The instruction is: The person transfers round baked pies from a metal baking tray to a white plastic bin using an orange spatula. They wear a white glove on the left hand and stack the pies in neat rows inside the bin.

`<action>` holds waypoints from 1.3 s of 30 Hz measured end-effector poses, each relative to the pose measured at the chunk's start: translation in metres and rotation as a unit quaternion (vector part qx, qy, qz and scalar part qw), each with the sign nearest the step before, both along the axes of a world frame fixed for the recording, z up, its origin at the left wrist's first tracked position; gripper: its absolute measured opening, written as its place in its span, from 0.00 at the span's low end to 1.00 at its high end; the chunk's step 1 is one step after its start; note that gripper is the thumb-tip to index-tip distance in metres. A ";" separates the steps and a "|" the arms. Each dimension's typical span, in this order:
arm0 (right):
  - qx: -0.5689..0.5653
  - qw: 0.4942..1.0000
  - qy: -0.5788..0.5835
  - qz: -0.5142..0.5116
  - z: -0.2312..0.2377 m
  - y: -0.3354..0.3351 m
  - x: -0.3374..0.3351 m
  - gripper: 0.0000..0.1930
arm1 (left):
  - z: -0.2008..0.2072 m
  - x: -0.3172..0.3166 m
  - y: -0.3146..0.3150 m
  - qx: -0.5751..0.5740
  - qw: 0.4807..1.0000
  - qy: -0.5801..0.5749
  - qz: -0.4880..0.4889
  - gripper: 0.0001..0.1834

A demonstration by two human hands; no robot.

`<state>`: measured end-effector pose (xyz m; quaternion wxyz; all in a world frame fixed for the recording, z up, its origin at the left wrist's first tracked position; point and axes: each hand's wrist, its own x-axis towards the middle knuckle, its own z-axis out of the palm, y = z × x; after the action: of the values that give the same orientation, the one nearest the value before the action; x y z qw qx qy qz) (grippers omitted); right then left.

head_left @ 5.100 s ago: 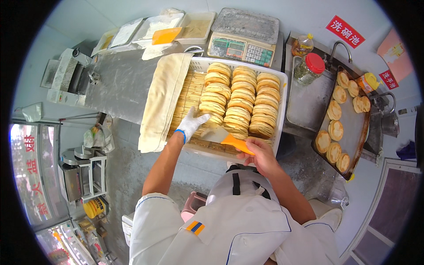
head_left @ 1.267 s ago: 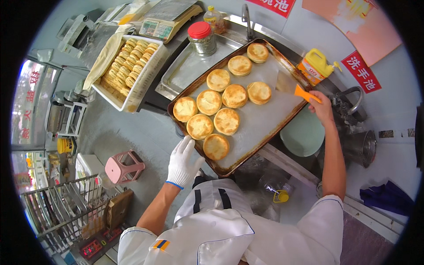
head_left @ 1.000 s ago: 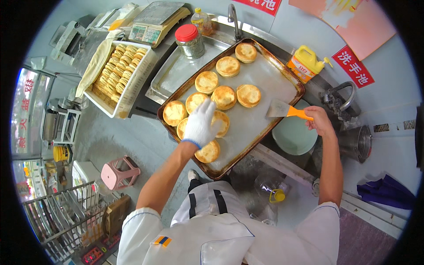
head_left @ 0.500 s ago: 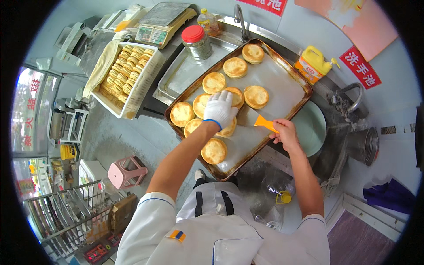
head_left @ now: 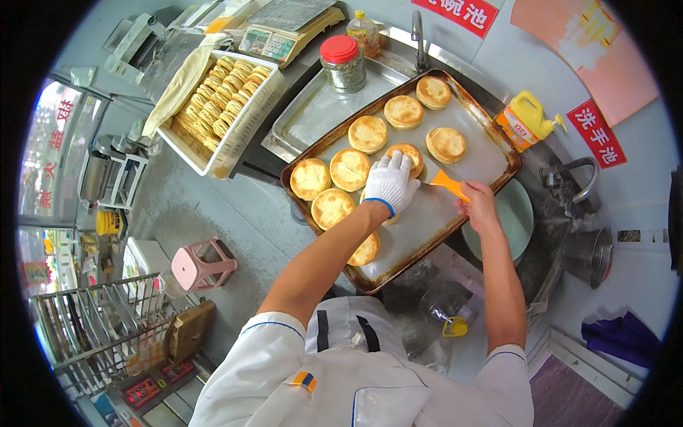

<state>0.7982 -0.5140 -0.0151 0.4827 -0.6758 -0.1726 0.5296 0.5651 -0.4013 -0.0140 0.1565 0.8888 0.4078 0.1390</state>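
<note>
A large browned baking tray [head_left: 430,222] holds several round golden flatbreads [head_left: 349,170]. My left hand [head_left: 389,181], in a white knit glove, lies over a flatbread [head_left: 410,159] near the tray's middle, its fingers stretched across the top. Another flatbread beneath the palm is mostly hidden. My bare right hand [head_left: 479,205] is closed round the orange handle of a scraper [head_left: 448,185]. The scraper points left, with its blade against that middle flatbread's near edge; the blade's tip is hidden by the glove and bread.
At the left, a white crate [head_left: 226,160] holds rows of flatbreads beside a scale [head_left: 277,39]. A red-lidded jar [head_left: 343,67] stands behind the tray, a yellow jug [head_left: 525,121] right of it. Below the tray's right edge sits a pale green basin [head_left: 516,220]. A pink stool [head_left: 201,265] stands on the floor.
The view has shifted, so the tray sits further right. My left hand has moved nearer the scraper on the flatbreads, and the scraper's blade is now mostly hidden.
</note>
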 end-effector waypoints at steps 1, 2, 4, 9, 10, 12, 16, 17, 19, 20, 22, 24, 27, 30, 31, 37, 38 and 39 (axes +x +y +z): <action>-0.002 1.000 0.000 -0.003 0.000 0.004 -0.003 0.17 | 0.001 0.001 0.001 -0.012 1.000 -0.014 -0.001 0.33; 0.012 1.000 0.003 0.003 0.001 0.006 -0.006 0.17 | 0.004 0.001 0.002 -0.031 0.999 -0.021 -0.004 0.33; 0.010 1.000 0.000 -0.008 0.006 0.012 -0.014 0.17 | 0.012 0.001 0.003 -0.023 0.999 -0.044 -0.006 0.33; 0.075 0.997 0.009 -0.014 0.032 0.036 -0.032 0.15 | 0.039 -0.022 0.031 0.084 0.995 -0.052 -0.012 0.32; 0.102 0.994 0.029 -0.014 0.032 0.047 -0.040 0.15 | 0.044 -0.029 0.046 0.102 0.994 -0.021 -0.013 0.30; 0.108 0.991 0.075 -0.019 0.024 0.077 -0.063 0.14 | 0.050 -0.040 0.075 0.106 0.994 -0.029 -0.013 0.28; 0.068 0.987 0.136 -0.049 0.003 0.101 -0.084 0.13 | 0.040 -0.057 0.111 0.131 0.988 0.070 -0.040 0.25; 0.062 0.987 0.137 -0.053 0.000 0.095 -0.081 0.13 | 0.035 -0.058 0.113 0.124 0.988 0.080 -0.050 0.25; 0.048 0.991 0.117 -0.045 -0.002 0.075 -0.068 0.14 | 0.024 -0.060 0.116 0.111 0.985 0.122 -0.057 0.25; 0.043 0.994 0.097 -0.038 0.001 0.058 -0.053 0.14 | 0.021 -0.062 0.116 0.112 0.985 0.113 -0.063 0.25; 0.022 0.997 0.064 -0.025 0.008 0.035 -0.027 0.15 | 0.016 -0.063 0.119 0.102 0.987 0.102 -0.075 0.25; -0.014 0.999 0.035 -0.016 0.011 0.019 -0.010 0.15 | 0.016 -0.062 0.125 0.057 0.995 0.069 -0.046 0.27; -0.042 0.998 0.043 -0.029 0.005 0.023 -0.012 0.15 | 0.018 -0.058 0.135 0.037 0.998 0.040 -0.006 0.31; -0.009 0.998 0.051 -0.030 -0.012 0.048 -0.037 0.14 | 0.017 -0.058 0.140 -0.026 0.999 0.042 0.003 0.33; 0.004 0.998 0.062 -0.024 -0.016 0.056 -0.044 0.14 | 0.016 -0.058 0.143 -0.048 0.998 0.040 0.002 0.34; 0.036 0.993 0.101 -0.039 -0.030 0.090 -0.077 0.12 | 0.011 -0.068 0.168 -0.122 0.992 -0.006 -0.036 0.33; 0.014 0.994 0.084 -0.061 -0.028 0.090 -0.081 0.12 | 0.011 -0.070 0.170 -0.141 0.989 0.005 -0.038 0.33; 0.015 0.992 0.073 -0.100 -0.025 0.087 -0.088 0.14 | 0.012 -0.072 0.171 -0.145 0.989 -0.018 -0.032 0.34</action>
<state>0.7103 -0.4267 -0.0406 0.5551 -0.6416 -0.0762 0.5238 0.4929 -0.2302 -0.0020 0.2956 0.8664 0.3925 0.0891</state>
